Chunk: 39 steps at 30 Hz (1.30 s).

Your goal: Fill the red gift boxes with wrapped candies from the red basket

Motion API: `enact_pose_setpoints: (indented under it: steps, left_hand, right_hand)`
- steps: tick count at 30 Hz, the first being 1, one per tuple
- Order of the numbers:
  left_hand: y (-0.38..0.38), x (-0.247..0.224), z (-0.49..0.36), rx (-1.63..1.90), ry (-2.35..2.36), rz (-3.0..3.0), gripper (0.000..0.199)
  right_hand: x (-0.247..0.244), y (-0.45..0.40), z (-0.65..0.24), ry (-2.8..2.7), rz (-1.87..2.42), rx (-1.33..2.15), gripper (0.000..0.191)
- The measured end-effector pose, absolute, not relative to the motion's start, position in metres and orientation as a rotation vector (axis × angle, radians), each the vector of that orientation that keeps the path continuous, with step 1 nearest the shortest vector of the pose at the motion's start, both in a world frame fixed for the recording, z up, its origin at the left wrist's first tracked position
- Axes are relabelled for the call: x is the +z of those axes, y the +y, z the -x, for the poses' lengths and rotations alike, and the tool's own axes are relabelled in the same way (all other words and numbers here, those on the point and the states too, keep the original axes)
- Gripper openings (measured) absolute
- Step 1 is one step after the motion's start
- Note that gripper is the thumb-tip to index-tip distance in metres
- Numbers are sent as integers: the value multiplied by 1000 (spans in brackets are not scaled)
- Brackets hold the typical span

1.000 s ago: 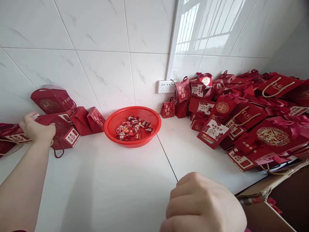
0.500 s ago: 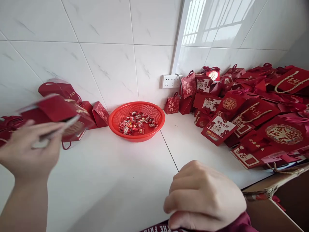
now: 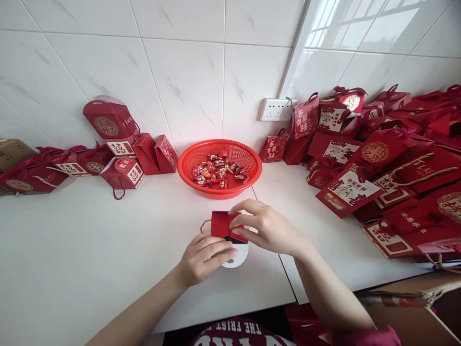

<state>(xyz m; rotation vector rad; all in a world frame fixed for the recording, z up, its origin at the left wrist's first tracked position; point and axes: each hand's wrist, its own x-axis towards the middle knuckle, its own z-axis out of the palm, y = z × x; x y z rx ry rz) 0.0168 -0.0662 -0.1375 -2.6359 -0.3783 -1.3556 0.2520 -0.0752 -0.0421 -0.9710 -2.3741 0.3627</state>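
A small red gift box (image 3: pixel 220 224) stands on the white table in front of me, its top flaps showing. A white rounded flap (image 3: pixel 236 257) hangs out towards me, and a loop of rope handle (image 3: pixel 205 226) sticks out on the left. My left hand (image 3: pixel 205 257) is closed around the box's near left side. With curled fingertips my right hand (image 3: pixel 261 226) grips the right flap from above. What lies inside is hidden. Just behind the box is a red plastic basket (image 3: pixel 219 193) with several wrapped candies (image 3: pixel 214 172).
Red gift boxes (image 3: pixel 122 173) line the wall on the left. A large heap of red gift boxes (image 3: pixel 382 154) fills the right side. A power socket strip (image 3: pixel 277 110) is on the tiled wall (image 3: pixel 187 81). At lower right, a cardboard box (image 3: pixel 406 322) stands by the table edge.
The box my left hand held up on the left now stands in the middle. My right hand has moved from a loose fist near the front edge onto the box. The view has shifted left.
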Motion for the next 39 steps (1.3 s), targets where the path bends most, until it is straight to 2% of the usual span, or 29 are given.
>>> enact_pose_setpoints:
  steps: [4, 9, 17, 23, 33, 39]
  left_hand:
    - [-67, -142, -14, -1174, -309, 2609, 26]
    - [-69, -146, -14, -1141, -343, 2566, 27]
    - [-73, -144, -14, -1109, -355, 2573, 30]
    - [-74, -143, -14, -1114, -367, 2574, 24]
    - [-71, -141, -14, -1130, -388, 2581, 28]
    - [-67, -143, -12, -1166, -455, 2593, 31]
  right_hand:
    - [-72, -67, -242, -2368, 952, 256, 19]
    - [-97, -58, -239, -2267, 925, 260, 20]
    - [-108, -57, -248, -2159, 905, 374, 25]
    - [-114, -57, -242, -2286, 969, 388, 33]
    - [-115, -57, -253, -1874, 970, 656, 14]
    - [-105, -54, -290, -1934, 1115, 742, 10]
